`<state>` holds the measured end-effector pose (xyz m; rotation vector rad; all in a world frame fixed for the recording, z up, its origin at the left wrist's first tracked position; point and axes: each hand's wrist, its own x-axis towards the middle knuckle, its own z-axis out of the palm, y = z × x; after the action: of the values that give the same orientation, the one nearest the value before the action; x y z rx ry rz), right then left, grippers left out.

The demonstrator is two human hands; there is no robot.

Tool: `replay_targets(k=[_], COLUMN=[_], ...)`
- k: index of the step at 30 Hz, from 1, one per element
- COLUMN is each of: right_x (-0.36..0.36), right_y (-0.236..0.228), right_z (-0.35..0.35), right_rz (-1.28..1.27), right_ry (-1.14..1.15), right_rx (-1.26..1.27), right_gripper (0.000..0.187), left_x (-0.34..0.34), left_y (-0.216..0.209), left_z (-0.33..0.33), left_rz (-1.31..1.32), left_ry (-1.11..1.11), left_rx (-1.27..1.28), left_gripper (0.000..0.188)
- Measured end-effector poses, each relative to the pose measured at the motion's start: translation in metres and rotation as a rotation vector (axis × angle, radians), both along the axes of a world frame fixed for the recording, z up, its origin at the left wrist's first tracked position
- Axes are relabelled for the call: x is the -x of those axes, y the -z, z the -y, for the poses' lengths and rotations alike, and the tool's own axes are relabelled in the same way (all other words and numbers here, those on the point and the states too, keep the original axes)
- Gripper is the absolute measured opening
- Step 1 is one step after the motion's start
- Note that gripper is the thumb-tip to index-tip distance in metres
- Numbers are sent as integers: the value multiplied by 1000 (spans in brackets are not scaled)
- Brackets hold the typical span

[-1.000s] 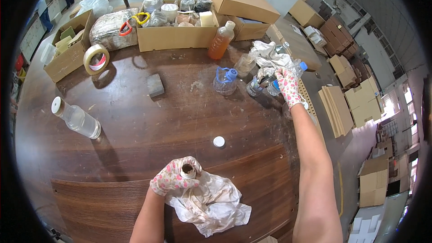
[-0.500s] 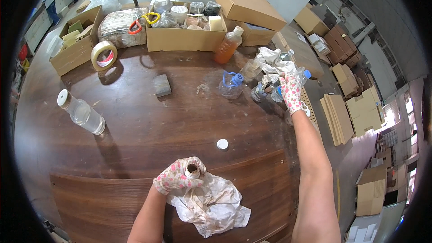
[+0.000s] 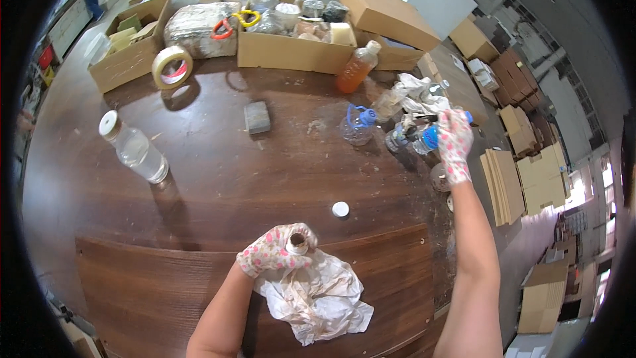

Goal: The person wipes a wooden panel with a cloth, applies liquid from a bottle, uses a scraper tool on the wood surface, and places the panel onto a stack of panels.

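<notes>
My left hand (image 3: 275, 250), in a white glove with pink spots, is closed around a small bottle (image 3: 297, 244) with a white neck. Its mouth is uncovered and brown inside. Under that hand a stained white rag (image 3: 318, 298) lies crumpled on the board. Far right, my right hand (image 3: 456, 142), gloved alike, reaches among several bottles. Its fingers are bent together, and a thin dark piece (image 3: 425, 119) shows beside them; what they hold is unclear. Next to it lies a clear bottle with a blue label (image 3: 428, 139). A white cap (image 3: 340, 209) rests ahead of my left hand.
A clear bottle with a white lid (image 3: 136, 149) stands at left. Across the back are a tape roll (image 3: 172, 67), cardboard boxes (image 3: 295, 53) and a bottle of orange liquid (image 3: 358, 66). A grey block (image 3: 257, 117) and blue-capped jug (image 3: 358, 126) sit mid-table.
My right hand has drawn back a little from the white cloth among the bottles, uncovering the blue-labelled bottle. My left hand keeps hold of the small bottle. The whole view has shifted slightly.
</notes>
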<state>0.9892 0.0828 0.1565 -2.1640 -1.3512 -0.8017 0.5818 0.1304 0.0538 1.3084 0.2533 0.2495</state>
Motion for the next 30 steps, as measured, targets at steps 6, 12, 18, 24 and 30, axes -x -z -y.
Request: replay_targets(k=[6,12,18,24,30], right_x=[169,266,314,380,424], right_y=[-16,44,59,42,45], right_z=[44,89,91,63,54], right_rz=[-919,-1256,-1447,-1597,-1761], right_ry=[-365,-584,-871,-642,-583], right_rx=[-153,127,358,879,903], right_gripper=[14,10,20,40,23], left_x=[-6,39,109,171,232], left_y=[0,10,-11,-27,-27], left_z=[-1,22,56,69,80], left_rz=[231,320,173,34,-189], left_ry=[-85,-192,-337,-499,-572], left_rx=[194,562,366,152,214], left_gripper=[40,59,67,59,47])
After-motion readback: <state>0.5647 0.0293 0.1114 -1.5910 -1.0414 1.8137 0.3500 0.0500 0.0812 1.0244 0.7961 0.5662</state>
